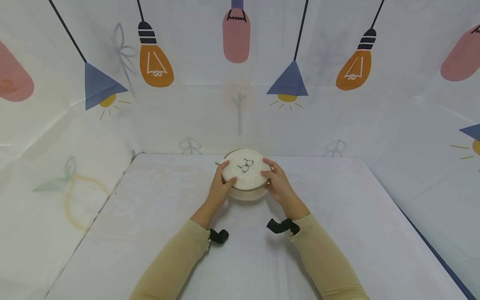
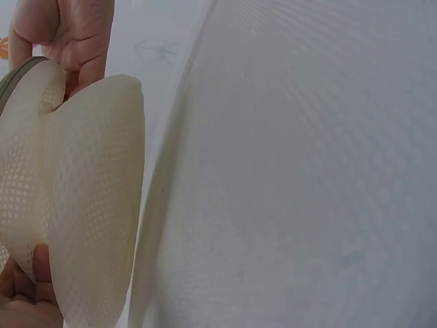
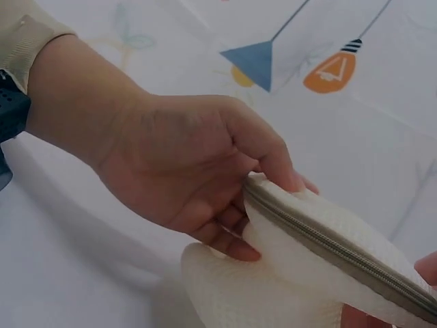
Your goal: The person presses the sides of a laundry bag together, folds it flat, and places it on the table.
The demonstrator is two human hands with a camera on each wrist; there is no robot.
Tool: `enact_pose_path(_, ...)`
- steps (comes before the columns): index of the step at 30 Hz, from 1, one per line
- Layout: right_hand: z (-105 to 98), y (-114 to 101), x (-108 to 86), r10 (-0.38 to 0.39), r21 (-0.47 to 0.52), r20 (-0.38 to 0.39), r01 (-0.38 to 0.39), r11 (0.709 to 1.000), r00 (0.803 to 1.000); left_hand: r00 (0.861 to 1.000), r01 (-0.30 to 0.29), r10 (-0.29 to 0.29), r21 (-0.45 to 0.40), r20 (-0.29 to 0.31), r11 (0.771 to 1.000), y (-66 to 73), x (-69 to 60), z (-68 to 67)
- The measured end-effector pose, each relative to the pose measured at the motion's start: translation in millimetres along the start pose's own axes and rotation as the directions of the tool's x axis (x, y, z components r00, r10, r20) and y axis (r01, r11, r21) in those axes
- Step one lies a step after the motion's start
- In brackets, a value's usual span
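Above the table's far part, a round cream mesh zip bag (image 1: pixel 245 177) is held between both hands, its flat top carrying a small black line drawing. My left hand (image 1: pixel 220 183) grips its left edge, thumb on top. The right hand (image 1: pixel 278 181) grips the right edge, with thumb and a finger on top. A zip (image 3: pixel 334 239) runs round the rim and looks closed where it shows. In the left wrist view, the mesh underside (image 2: pixel 95 198) bulges in two rounded lobes. Some fingers are hidden beneath the bag.
The white-covered table (image 1: pixel 150 233) lies under the arms. Behind it stands a white curtain (image 1: pixel 210 112) printed with lamps and bulbs. Black wrist cameras (image 1: pixel 219 236) stick out inward from both sleeves.
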State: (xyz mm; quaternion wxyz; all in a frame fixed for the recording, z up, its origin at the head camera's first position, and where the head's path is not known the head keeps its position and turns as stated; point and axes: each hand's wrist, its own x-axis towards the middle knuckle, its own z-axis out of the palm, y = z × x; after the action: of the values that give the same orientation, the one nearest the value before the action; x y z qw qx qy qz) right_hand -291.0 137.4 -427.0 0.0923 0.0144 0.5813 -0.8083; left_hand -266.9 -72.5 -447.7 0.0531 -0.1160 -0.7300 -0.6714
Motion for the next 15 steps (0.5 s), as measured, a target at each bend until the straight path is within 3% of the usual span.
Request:
enact_pose_path(5, -1.6, 0.0, 1.8, 0.01, -0.017, 0.029, -0.009, 1.0, 1.0, 1.0, 0.012, -0.012, -0.006, 0.027, 1.0, 21.2, -8.0, -2.3)
enact_pose_path(9, -2.2, 1.5, 3.0, 0.031, -0.055, 0.034, -0.029, 0.998, 0.999, 1.0, 0.014, -0.015, 0.044, 0.018, 0.999, 26.1, -9.7, -1.9)
enact_pose_path(15, -2.2, 3.3, 3.5, 0.051, -0.077, 0.033, -0.049, 0.996, 0.998, 1.0, 0.002, -0.001, 0.047, -0.004, 0.999, 25.5, -9.4, -2.8)
